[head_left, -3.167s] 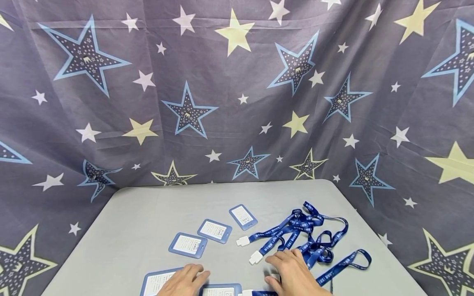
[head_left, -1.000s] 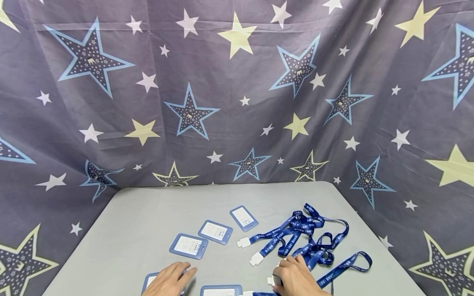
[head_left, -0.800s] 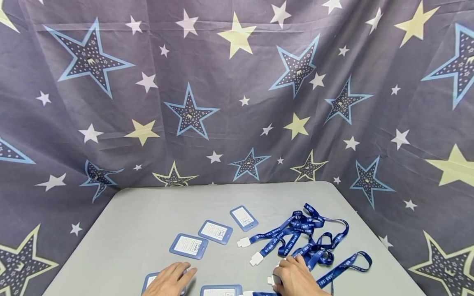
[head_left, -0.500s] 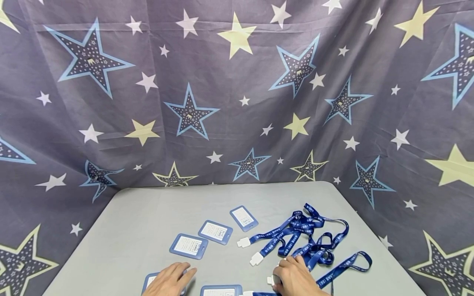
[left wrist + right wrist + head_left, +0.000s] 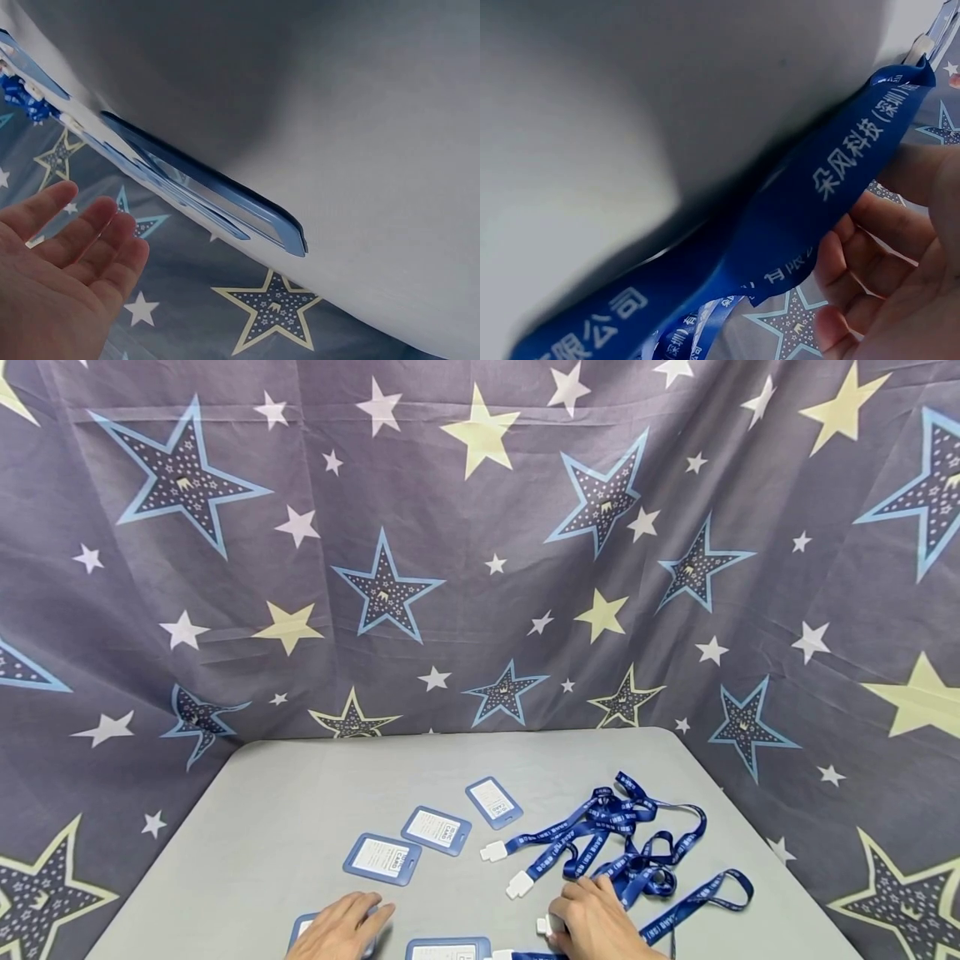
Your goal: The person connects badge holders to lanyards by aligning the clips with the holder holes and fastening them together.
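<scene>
In the head view my left hand [image 5: 339,928] is over a blue-framed badge holder [image 5: 302,923] at the lower left, covering much of it. Its fingers look relaxed in the left wrist view, apart from the badge holder [image 5: 217,187] there. My right hand [image 5: 596,922] has its fingers curled at the white clip [image 5: 543,926] of a blue lanyard, which pokes out from under them. Across the right wrist view runs a printed blue strap [image 5: 795,210], in front of the curled fingers. Between the hands lies another badge holder [image 5: 447,950] with a lanyard's white clip [image 5: 501,955] at its end.
Three more badge holders, a near one [image 5: 382,858], a middle one [image 5: 437,829] and a far one [image 5: 492,802], lie in a slanting row. Tangled blue lanyards [image 5: 622,818] spread over the right of the grey table [image 5: 300,793]. A star-patterned curtain [image 5: 480,568] hangs behind.
Since the earliest frame, my left hand has shifted left onto the lower-left badge holder, and my right hand has closed on the lanyard clip. Lately the right hand and clip edged slightly left.
</scene>
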Available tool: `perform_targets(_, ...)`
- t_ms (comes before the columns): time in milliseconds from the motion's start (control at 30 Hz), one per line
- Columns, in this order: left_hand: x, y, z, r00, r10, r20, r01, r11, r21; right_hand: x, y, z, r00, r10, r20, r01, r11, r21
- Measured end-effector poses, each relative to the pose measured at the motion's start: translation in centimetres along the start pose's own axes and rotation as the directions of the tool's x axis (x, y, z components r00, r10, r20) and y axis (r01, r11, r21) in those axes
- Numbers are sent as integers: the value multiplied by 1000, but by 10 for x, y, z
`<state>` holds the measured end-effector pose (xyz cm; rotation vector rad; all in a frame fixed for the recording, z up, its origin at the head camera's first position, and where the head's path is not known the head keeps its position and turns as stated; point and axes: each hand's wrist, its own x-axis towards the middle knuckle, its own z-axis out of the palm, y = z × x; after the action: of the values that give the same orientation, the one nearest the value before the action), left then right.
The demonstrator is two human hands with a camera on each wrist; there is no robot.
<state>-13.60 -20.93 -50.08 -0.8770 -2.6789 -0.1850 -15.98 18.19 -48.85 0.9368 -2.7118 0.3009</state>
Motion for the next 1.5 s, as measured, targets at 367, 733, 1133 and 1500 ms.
perform_targets(367, 0, -1, -4, 998, -30, 60, 31, 999, -24, 3, -4, -2, 1000, 18, 24, -19, 999, 29)
perform_targets(733, -4, -7, -5, 995, -65, 82, 71, 994, -80, 5, -7, -3, 998, 26, 51, -28, 999, 40)
perform_targets(1133, -3, -12, -7, 984, -104, 147, 119, 988, -101, 7, -9, -6, 997, 39, 64, -42, 998, 56)
perform_targets(1500, -5, -18, -10, 971, -147, 191, 167, 981, -95, 7, -13, -5, 998, 33, 46, -35, 998, 51)
